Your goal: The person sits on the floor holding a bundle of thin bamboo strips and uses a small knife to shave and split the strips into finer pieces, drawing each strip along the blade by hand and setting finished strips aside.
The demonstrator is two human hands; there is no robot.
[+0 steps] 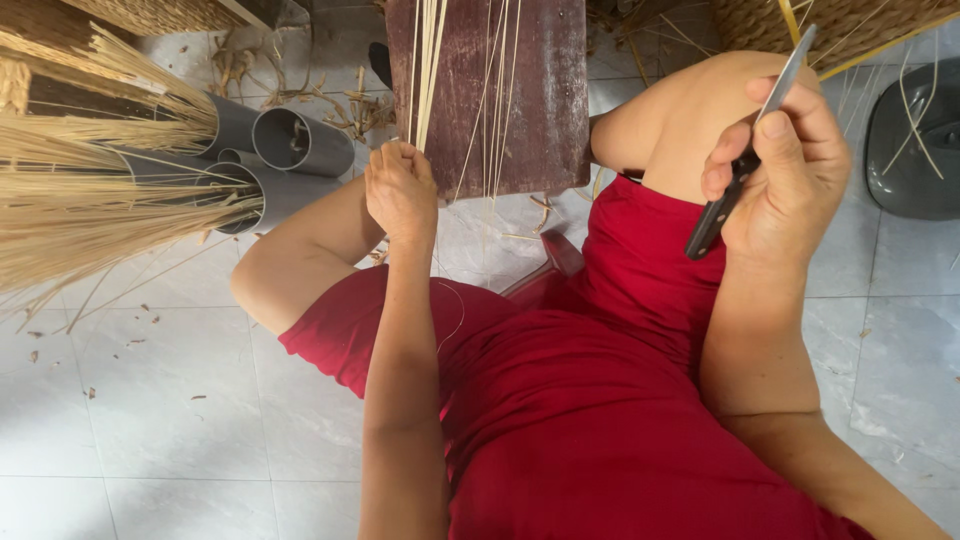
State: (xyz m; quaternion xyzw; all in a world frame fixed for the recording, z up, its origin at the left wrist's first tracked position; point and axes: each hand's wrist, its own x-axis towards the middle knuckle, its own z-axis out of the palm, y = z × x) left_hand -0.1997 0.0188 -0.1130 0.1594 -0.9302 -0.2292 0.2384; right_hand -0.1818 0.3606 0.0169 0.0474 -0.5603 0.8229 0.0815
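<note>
A red garment (600, 400) fills the lower middle of the frame, nearest the camera, worn over raised knees. Beyond it, at the top centre, a dark wooden board (530, 90) is seen standing on the floor, with thin pale strips (430, 70) running up across its face. To the upper left, bundles of straw (90, 190) are held in grey pipes (290, 140), and woven baskets (850, 25) are glimpsed along the top edge. The left hand (400, 190) is closed in a fist around the lower ends of the strips, just below the board's bottom edge. The right hand (790, 170), at the upper right and well apart from the strips, is wrapped around the black handle of a knife (750, 150), fingers curled tight and the thumb laid along it, the blade pointing up and away. The blade is carried close above a bare knee, so a slip could be judged likely to nick skin; the strips, gripped only at one end, could be judged liable to splay or slide loose if the fist eases. The floor (160, 400) is of pale glossy tiles, littered with small chips and shavings, and a dark grey seat (915, 150) is seen at the right edge.
</note>
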